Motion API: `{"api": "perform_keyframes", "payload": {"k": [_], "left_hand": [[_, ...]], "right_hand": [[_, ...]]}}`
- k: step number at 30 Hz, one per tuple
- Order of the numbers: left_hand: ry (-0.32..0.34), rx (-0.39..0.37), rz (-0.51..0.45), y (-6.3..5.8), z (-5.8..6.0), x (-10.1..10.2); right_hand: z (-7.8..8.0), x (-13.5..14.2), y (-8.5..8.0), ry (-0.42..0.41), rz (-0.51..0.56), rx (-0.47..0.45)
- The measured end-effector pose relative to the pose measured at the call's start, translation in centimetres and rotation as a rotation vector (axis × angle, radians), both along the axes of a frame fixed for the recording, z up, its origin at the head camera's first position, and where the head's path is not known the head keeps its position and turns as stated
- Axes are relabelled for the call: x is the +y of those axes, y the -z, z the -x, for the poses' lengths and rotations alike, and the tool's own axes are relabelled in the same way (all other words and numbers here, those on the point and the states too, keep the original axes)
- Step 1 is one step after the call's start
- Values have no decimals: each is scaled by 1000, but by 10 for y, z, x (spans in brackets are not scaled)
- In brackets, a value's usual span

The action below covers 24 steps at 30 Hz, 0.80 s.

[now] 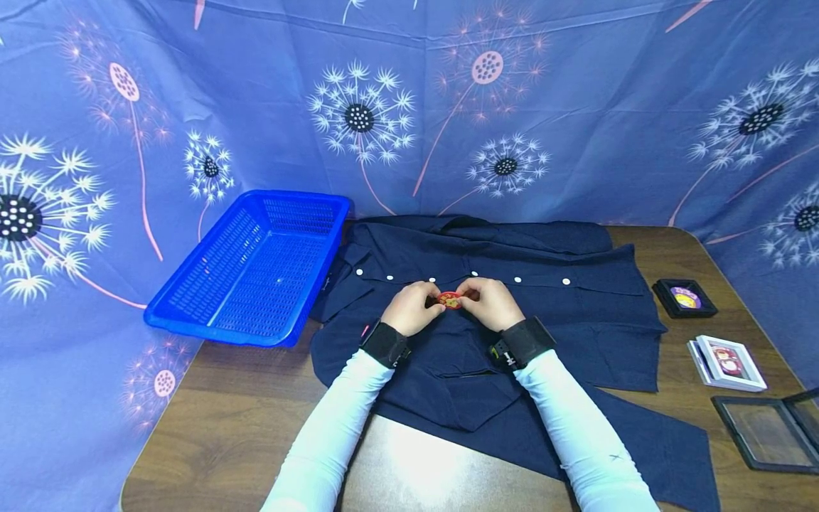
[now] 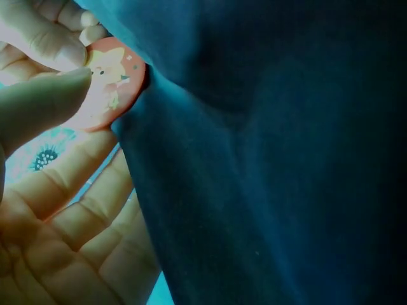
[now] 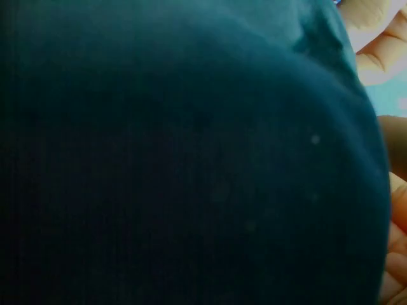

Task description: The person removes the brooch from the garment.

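Observation:
A round red badge (image 1: 450,300) with a yellow cartoon animal on it sits against the dark blue shirt (image 1: 563,348), which lies spread on the table. My left hand (image 1: 409,308) pinches the badge's left side; my right hand (image 1: 495,306) pinches its right side. In the left wrist view, both thumbs press on the face of the badge (image 2: 121,82), and cloth meets its edge. The badge's back and any pin are hidden. Dark cloth (image 3: 191,159) fills most of the right wrist view, with only parts of fingers at its right edge.
A blue plastic basket (image 1: 294,267) stands at the left. Along the table's right side are a black case (image 1: 668,299) with a purple and yellow badge, white cases (image 1: 745,380) with a red picture, and an opened black-framed clear case (image 1: 764,434). A dandelion-patterned curtain (image 1: 422,107) hangs behind.

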<state>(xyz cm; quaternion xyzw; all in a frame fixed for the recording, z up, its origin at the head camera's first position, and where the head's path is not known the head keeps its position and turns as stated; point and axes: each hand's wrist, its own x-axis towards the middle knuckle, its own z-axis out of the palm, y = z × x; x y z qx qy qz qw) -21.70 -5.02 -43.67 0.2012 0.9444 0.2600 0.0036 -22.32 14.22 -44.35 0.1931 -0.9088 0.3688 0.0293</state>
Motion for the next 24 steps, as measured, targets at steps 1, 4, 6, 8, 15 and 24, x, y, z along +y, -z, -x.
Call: {"api": "perform_keyframes", "payload": {"k": [1, 4, 6, 8, 15, 24], "left_hand": [[-2, 3, 10, 0, -1, 0], [-5, 9, 32, 0, -2, 1], [-5, 4, 48, -1, -4, 1], [-2, -6, 62, -1, -5, 1], [13, -23, 161, 0, -11, 3], [24, -59, 297, 1, -15, 5]], "right_hand": [[0, 0, -1, 0, -7, 3], [-1, 0, -3, 2, -33, 15], [-2, -1, -5, 4, -57, 27], [-3, -2, -7, 2, -85, 49], [-6, -5, -10, -47, -210, 165], [-10, -9, -9, -140, -346, 276]]}}
